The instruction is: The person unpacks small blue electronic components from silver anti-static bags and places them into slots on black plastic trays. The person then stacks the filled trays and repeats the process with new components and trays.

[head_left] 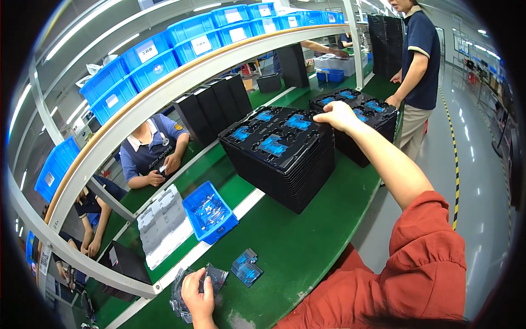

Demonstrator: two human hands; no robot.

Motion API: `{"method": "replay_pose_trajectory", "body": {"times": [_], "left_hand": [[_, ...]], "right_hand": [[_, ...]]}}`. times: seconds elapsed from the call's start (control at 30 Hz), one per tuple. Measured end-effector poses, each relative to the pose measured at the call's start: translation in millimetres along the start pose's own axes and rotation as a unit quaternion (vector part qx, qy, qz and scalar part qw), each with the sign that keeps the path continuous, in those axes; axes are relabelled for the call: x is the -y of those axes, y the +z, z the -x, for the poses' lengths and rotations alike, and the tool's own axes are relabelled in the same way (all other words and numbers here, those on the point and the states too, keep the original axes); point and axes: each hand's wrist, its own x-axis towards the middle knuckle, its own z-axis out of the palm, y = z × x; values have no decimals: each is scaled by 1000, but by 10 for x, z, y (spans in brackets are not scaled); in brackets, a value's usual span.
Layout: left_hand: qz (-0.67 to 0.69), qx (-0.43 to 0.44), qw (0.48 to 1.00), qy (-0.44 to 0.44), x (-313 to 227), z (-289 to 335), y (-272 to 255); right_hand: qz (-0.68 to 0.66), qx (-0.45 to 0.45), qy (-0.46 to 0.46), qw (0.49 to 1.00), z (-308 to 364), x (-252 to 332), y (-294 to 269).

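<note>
My right hand (pixel 338 116) reaches to the far right corner of a tall stack of black plastic trays (pixel 301 181), its fingers closed at the top tray's edge. In that top tray lie several blue film-covered flat parts (pixel 273 145). Low on the green table, my left hand (pixel 198 293) is curled over a bunch of clear and dark thin plastic pieces (pixel 218 276); its fingertips are partly hidden. One loose blue-filmed flat part (pixel 247 267) rests beside that bunch, to its right.
A second tray stack (pixel 378 129) stands close behind the first. Left of them are a blue bin of small parts (pixel 233 220) and a white moulded tray (pixel 159 225). A metal shelf frame (pixel 104 151) carries blue bins. Co-workers are across the table and at the right (pixel 416 71).
</note>
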Motion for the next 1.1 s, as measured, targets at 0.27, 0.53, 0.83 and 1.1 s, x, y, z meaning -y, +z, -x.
{"method": "replay_pose_trajectory", "body": {"times": [0.27, 0.53, 0.83, 1.1], "left_hand": [[7, -16, 999, -29, 75, 20, 15], [-3, -22, 997, -70, 232, 56, 14], [-9, -5, 997, -78, 299, 58, 78], [-16, 0, 996, -93, 301, 40, 120]], "right_hand": [[-527, 150, 181, 817, -299, -52, 94], [-664, 90, 157, 726, -688, -590, 9], [-624, -29, 186, 758, -953, -1992, -993], [-511, -83, 187, 835, -939, -2488, -1247]]}}
